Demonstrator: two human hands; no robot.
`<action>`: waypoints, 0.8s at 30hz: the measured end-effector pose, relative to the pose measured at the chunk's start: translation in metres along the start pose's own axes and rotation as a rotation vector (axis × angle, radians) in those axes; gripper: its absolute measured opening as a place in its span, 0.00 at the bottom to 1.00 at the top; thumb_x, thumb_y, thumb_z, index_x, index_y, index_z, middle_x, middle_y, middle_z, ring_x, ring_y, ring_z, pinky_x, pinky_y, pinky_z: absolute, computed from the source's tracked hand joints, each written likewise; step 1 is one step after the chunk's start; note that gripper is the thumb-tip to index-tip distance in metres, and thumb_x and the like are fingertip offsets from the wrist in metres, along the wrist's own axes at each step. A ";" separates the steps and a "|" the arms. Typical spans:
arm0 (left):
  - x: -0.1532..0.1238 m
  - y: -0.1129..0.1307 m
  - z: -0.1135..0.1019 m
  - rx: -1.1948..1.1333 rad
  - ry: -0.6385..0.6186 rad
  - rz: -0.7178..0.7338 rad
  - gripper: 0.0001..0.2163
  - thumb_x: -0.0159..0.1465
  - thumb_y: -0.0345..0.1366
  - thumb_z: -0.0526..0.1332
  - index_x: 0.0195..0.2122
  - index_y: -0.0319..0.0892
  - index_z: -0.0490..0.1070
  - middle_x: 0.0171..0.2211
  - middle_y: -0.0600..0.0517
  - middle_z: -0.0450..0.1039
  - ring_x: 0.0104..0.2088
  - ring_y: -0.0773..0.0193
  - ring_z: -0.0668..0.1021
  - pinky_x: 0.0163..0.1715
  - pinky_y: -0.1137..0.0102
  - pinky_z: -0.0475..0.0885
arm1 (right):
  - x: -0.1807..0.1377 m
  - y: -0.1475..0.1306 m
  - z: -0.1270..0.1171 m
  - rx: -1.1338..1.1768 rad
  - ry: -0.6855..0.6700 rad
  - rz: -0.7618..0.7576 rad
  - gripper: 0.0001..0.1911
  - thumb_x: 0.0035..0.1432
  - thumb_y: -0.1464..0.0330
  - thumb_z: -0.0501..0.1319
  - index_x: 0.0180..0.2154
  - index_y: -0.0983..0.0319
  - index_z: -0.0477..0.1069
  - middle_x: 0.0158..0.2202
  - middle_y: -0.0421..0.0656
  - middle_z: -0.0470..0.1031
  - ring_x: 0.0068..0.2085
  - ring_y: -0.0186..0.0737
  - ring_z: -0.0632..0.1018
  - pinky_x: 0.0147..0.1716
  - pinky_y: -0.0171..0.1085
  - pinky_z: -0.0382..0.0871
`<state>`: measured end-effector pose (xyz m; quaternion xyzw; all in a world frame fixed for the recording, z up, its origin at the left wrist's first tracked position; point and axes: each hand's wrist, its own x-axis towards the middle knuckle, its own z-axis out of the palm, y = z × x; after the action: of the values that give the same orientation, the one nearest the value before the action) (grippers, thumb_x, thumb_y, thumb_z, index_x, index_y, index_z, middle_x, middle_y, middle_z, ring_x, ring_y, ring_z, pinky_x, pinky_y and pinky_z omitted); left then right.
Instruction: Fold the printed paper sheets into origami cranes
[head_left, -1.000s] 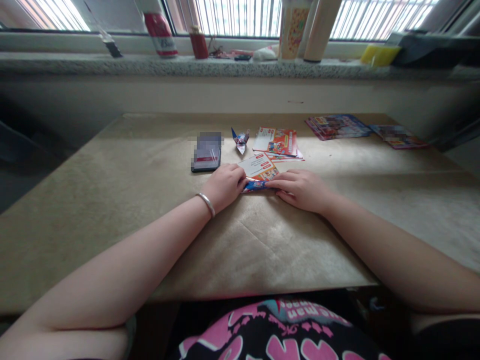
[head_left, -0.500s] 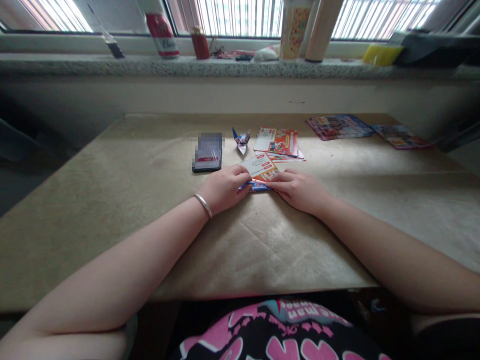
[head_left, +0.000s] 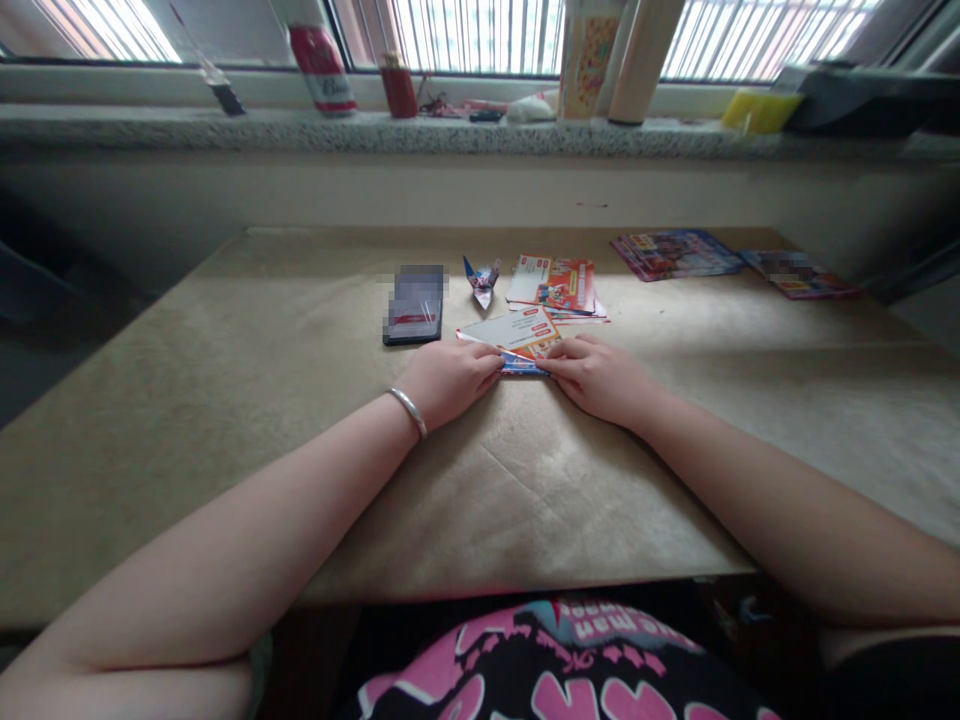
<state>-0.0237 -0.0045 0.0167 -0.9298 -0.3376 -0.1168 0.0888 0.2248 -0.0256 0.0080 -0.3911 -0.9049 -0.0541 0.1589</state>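
Our left hand (head_left: 455,380) is closed on the left part of the near edge of a printed sheet (head_left: 514,330), and our right hand (head_left: 600,378) is closed on its right end; where each thumb sits, we cannot tell. Between them shows a blue strip (head_left: 525,368), turned over, we judge, the two-ended hold keeping the fold straight and the sheet from sliding. It rests on the tabletop (head_left: 510,490) between the near and far edges, well in from both sides, probably so both arms reach it evenly. Toward the far edge stands a small folded-paper figure (head_left: 482,284), beside a dark flat device (head_left: 415,305), perhaps set clear of our fingers yet easily seen. Loose leaflets (head_left: 556,282) lie just beyond the sheet, likely for easy reach; a glossy pile (head_left: 679,253) sits toward the far right corner, seemingly out of the way.
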 end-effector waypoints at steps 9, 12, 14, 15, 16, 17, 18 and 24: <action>0.001 0.001 0.002 0.023 0.012 -0.008 0.13 0.69 0.37 0.54 0.46 0.43 0.76 0.50 0.47 0.76 0.43 0.57 0.79 0.40 0.64 0.75 | 0.001 0.000 0.001 -0.008 0.002 0.000 0.17 0.65 0.70 0.53 0.49 0.59 0.77 0.43 0.47 0.77 0.43 0.43 0.75 0.44 0.41 0.70; 0.001 0.001 0.002 0.016 0.000 -0.017 0.13 0.69 0.37 0.54 0.46 0.43 0.77 0.47 0.47 0.77 0.42 0.58 0.79 0.39 0.65 0.75 | 0.001 -0.001 0.001 -0.016 -0.009 0.003 0.17 0.65 0.70 0.53 0.49 0.60 0.77 0.42 0.48 0.77 0.42 0.44 0.75 0.44 0.41 0.70; 0.001 0.002 0.001 0.017 -0.006 -0.016 0.13 0.69 0.37 0.54 0.46 0.42 0.77 0.45 0.46 0.77 0.42 0.58 0.79 0.39 0.66 0.75 | 0.001 -0.002 0.001 -0.026 -0.007 0.006 0.17 0.65 0.70 0.53 0.49 0.60 0.77 0.42 0.48 0.77 0.42 0.44 0.74 0.43 0.41 0.69; 0.002 0.002 0.001 0.019 -0.007 -0.015 0.13 0.69 0.37 0.54 0.46 0.42 0.77 0.45 0.46 0.77 0.42 0.58 0.79 0.39 0.66 0.75 | 0.000 -0.002 0.001 -0.031 -0.005 0.007 0.17 0.65 0.70 0.53 0.49 0.61 0.77 0.42 0.48 0.77 0.42 0.44 0.74 0.43 0.41 0.69; 0.002 0.002 0.000 0.020 -0.006 -0.015 0.13 0.69 0.36 0.54 0.46 0.42 0.77 0.44 0.46 0.77 0.42 0.58 0.79 0.39 0.66 0.75 | 0.000 -0.002 0.001 -0.034 -0.006 0.007 0.17 0.65 0.70 0.53 0.49 0.61 0.77 0.42 0.48 0.77 0.42 0.44 0.74 0.43 0.41 0.69; 0.002 0.002 0.000 0.021 -0.005 -0.013 0.13 0.69 0.36 0.54 0.46 0.42 0.77 0.44 0.46 0.77 0.42 0.58 0.79 0.39 0.65 0.75 | 0.000 -0.002 0.001 -0.036 -0.010 0.008 0.17 0.65 0.70 0.53 0.50 0.61 0.76 0.42 0.48 0.77 0.42 0.44 0.74 0.43 0.41 0.69; 0.002 0.002 0.001 0.022 -0.003 -0.009 0.13 0.69 0.36 0.53 0.46 0.41 0.77 0.44 0.46 0.78 0.42 0.58 0.79 0.40 0.65 0.75 | 0.000 -0.003 0.001 -0.038 -0.016 0.010 0.17 0.65 0.70 0.53 0.50 0.61 0.76 0.42 0.48 0.77 0.42 0.43 0.74 0.44 0.40 0.68; 0.003 0.001 0.003 0.029 0.023 0.023 0.13 0.69 0.35 0.53 0.45 0.41 0.77 0.43 0.47 0.78 0.43 0.58 0.78 0.47 0.61 0.74 | 0.001 -0.006 -0.003 -0.068 -0.057 0.046 0.17 0.66 0.69 0.53 0.51 0.60 0.76 0.43 0.47 0.77 0.42 0.43 0.74 0.43 0.39 0.67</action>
<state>-0.0210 -0.0028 0.0149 -0.9309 -0.3274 -0.1214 0.1074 0.2202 -0.0299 0.0117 -0.4183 -0.8975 -0.0700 0.1211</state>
